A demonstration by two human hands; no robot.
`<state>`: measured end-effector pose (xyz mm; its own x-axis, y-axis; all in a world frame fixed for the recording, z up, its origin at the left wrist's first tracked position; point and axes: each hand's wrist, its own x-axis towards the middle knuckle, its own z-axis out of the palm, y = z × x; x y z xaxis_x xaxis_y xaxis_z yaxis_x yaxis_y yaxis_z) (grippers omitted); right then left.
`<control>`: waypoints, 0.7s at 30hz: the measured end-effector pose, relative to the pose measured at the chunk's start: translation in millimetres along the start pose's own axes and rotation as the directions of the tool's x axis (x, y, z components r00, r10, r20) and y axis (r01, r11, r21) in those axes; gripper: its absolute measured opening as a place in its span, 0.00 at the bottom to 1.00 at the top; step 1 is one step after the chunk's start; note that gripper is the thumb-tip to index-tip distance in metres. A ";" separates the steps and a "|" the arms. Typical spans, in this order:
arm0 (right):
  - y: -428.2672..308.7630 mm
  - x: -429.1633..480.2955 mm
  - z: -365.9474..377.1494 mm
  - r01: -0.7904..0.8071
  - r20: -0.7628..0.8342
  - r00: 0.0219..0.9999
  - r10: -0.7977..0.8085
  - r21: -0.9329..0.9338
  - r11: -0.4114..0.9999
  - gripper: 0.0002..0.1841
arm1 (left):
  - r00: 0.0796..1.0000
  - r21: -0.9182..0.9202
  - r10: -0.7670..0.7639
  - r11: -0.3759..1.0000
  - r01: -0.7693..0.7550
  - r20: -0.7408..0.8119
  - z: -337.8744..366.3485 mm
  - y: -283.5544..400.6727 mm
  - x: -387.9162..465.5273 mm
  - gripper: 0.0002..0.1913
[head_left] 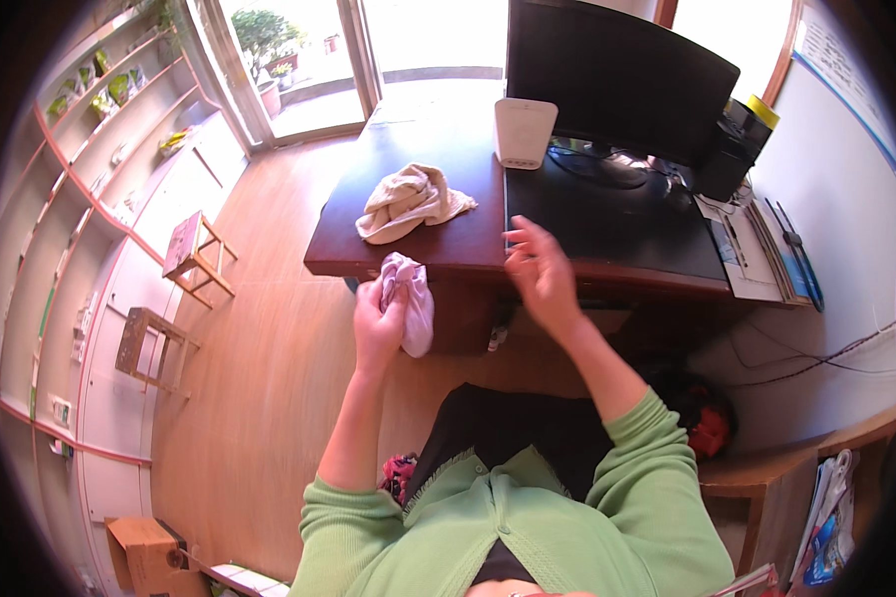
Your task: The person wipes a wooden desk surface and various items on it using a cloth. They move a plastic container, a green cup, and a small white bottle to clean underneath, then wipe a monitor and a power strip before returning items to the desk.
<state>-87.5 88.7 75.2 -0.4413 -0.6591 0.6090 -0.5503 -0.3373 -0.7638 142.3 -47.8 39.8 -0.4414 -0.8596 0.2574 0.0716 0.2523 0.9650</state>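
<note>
My left hand [379, 322] grips a bunched lilac cloth [417, 310] just in front of the desk's near edge; part of the cloth hangs down beside my fingers. A crumpled cream-coloured cloth [407, 201] lies on the left part of the dark wooden desk [455, 250], beyond that hand. My right hand [541, 280] is raised near the desk's front edge with its fingers apart and nothing in it. Farther back on the desk are a white box-shaped device [525, 134] and a large black monitor [612, 74].
Papers and folders [754, 254] lie at the desk's right end, near a black speaker [728, 149]. Two wooden stools [187, 246] stand left, before wall shelves [82, 194]. A cardboard box [149, 556] is at lower left. Cables [814, 362] hang at right, above a wooden cabinet [784, 463].
</note>
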 end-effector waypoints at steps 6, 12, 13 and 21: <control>-20.0 -23.8 17.0 0.318 0.172 0.938 -0.300 -0.088 0.944 0.40 | 0.858 -0.510 -0.072 0.778 0.367 0.508 65.0 43.5 -22.8 0.26; 19.9 12.4 -169.0 0.180 -0.001 0.974 -0.228 -0.610 0.771 0.33 | 0.862 0.302 0.469 0.808 -0.506 0.190 47.3 45.4 46.1 0.19; 29.0 14.3 -196.0 0.115 -0.031 0.982 -0.184 -0.675 0.729 0.33 | 0.795 0.418 0.584 0.688 -0.593 0.165 38.2 41.7 65.9 0.18; 75.9 34.7 -160.2 0.189 0.148 0.982 -0.119 -0.729 0.658 0.23 | 0.911 0.843 0.382 0.428 -0.325 0.157 29.5 -3.3 129.5 0.38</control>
<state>-258.1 147.9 72.7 -0.2632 -0.7064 0.6571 -0.9622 0.1429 -0.2318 58.5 -146.8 68.5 -0.5150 -0.6166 0.5954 -0.5799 0.7622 0.2877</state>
